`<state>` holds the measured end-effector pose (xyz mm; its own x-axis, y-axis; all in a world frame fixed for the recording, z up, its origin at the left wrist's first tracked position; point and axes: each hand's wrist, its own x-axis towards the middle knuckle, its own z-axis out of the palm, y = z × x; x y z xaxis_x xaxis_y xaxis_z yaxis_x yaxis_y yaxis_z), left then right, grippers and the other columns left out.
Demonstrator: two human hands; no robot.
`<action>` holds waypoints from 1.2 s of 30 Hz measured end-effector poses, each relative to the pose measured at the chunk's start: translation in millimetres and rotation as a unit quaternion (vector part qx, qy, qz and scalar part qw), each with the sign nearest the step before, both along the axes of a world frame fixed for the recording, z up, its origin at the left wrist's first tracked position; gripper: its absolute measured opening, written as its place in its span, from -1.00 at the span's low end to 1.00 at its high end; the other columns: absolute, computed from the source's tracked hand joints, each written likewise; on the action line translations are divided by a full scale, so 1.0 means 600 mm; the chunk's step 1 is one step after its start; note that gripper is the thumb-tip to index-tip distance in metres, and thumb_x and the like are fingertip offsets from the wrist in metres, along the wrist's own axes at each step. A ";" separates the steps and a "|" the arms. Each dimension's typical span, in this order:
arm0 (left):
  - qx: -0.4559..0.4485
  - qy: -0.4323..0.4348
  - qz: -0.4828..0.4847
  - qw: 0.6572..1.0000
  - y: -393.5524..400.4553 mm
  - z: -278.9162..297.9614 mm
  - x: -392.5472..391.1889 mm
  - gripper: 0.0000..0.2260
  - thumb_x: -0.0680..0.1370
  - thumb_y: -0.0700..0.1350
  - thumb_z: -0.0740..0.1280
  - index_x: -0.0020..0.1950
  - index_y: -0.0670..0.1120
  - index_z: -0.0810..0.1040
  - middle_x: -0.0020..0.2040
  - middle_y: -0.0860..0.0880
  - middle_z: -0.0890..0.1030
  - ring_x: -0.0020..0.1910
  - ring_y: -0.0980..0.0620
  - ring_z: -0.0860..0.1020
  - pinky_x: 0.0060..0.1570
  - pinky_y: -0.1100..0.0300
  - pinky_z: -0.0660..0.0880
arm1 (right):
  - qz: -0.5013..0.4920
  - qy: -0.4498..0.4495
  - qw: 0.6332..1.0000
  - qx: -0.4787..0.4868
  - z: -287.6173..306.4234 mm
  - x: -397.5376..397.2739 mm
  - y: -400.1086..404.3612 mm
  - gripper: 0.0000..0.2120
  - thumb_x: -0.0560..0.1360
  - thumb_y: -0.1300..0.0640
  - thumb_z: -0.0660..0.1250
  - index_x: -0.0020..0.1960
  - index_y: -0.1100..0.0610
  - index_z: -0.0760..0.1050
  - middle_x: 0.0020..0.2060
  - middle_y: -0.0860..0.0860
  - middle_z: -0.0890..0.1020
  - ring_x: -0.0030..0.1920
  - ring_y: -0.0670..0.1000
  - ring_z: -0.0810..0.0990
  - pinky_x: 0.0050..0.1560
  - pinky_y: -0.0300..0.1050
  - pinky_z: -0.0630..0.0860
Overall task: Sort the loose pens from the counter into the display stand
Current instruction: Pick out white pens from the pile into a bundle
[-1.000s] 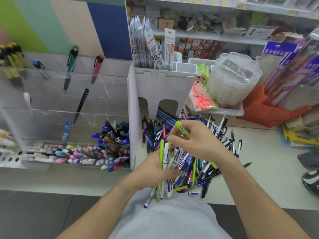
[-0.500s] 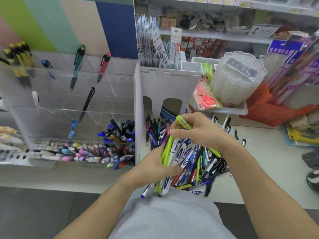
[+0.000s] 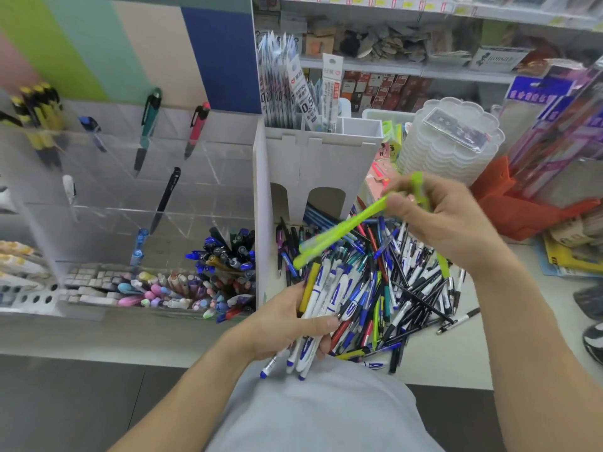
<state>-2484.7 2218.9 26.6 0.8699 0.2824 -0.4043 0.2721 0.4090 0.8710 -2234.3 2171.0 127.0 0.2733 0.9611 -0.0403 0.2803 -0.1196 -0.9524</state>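
Note:
A heap of loose pens [image 3: 385, 282] in blue, white, black, red and green lies on the white counter [image 3: 463, 353]. My left hand [image 3: 280, 324] grips a bundle of white-and-blue pens [image 3: 313, 321], tips pointing down toward me. My right hand [image 3: 447, 220] is raised above the heap and pinches lime green pens [image 3: 339, 233] that slant down to the left, blurred by motion. The clear acrylic display stand [image 3: 130, 197] stands at the left with a few pens upright in its compartments.
A white divider box [image 3: 313, 164] with refill packs stands behind the heap. Tubs of coloured pens [image 3: 182, 288] fill the stand's lower front. A stack of clear plastic trays [image 3: 450, 138] and an orange box [image 3: 509, 207] sit right. Shelves run behind.
My right hand has lifted up and to the right, pulling the lime green pens out of the bundle. The left hand keeps its grip on the white-and-blue pens.

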 end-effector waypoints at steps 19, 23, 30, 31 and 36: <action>-0.178 -0.054 0.302 0.935 -0.020 0.003 0.077 -0.72 0.43 -0.07 0.53 -0.02 -0.26 0.65 -0.49 -0.03 0.33 -0.56 0.11 0.30 -0.55 0.29 0.32 | -0.025 0.140 0.979 -0.143 -0.132 -0.116 -0.144 -0.89 0.59 0.33 0.34 -0.09 0.23 0.45 -0.28 0.19 0.69 -0.56 -0.19 0.42 -0.48 -0.40 0.33; -0.139 -0.023 0.293 0.946 -0.017 0.004 0.075 -0.80 0.41 -0.15 0.52 -0.14 -0.24 0.58 -0.55 -0.04 0.32 -0.61 0.09 0.28 -0.57 0.28 0.30 | 0.040 0.126 0.972 -0.196 -0.127 -0.112 -0.145 -0.84 0.63 0.17 0.34 -0.02 0.27 0.46 -0.39 -0.11 0.58 -0.53 -0.21 0.39 -0.45 -0.39 0.32; -0.001 0.045 0.207 0.977 -0.016 0.006 0.060 -0.84 0.49 -0.15 0.47 -0.11 -0.25 0.62 -0.48 -0.11 0.47 -0.55 0.01 0.36 -0.49 0.22 0.38 | -0.136 0.354 0.913 -0.147 -0.131 -0.084 -0.101 -0.72 0.72 0.10 0.14 0.23 0.19 0.57 -0.28 0.06 0.47 -0.38 -0.02 0.41 -0.40 -0.14 0.40; 0.014 0.050 0.205 0.977 -0.018 0.002 0.058 -0.81 0.48 -0.13 0.49 -0.09 -0.26 0.62 -0.48 -0.12 0.46 -0.53 -0.01 0.37 -0.46 0.19 0.38 | -0.141 0.350 0.913 -0.157 -0.127 -0.084 -0.096 -0.72 0.71 0.08 0.16 0.24 0.17 0.59 -0.29 0.05 0.49 -0.40 -0.03 0.41 -0.45 -0.17 0.39; 0.036 0.057 0.192 0.979 -0.026 -0.006 0.052 -0.79 0.44 -0.09 0.57 -0.07 -0.17 0.62 -0.41 -0.15 0.51 -0.48 -0.05 0.39 -0.40 0.14 0.41 | -0.160 0.339 0.910 -0.179 -0.133 -0.110 -0.079 -0.75 0.69 0.11 0.20 0.15 0.17 0.63 -0.24 0.06 0.49 -0.24 0.01 0.51 -0.15 -0.06 0.56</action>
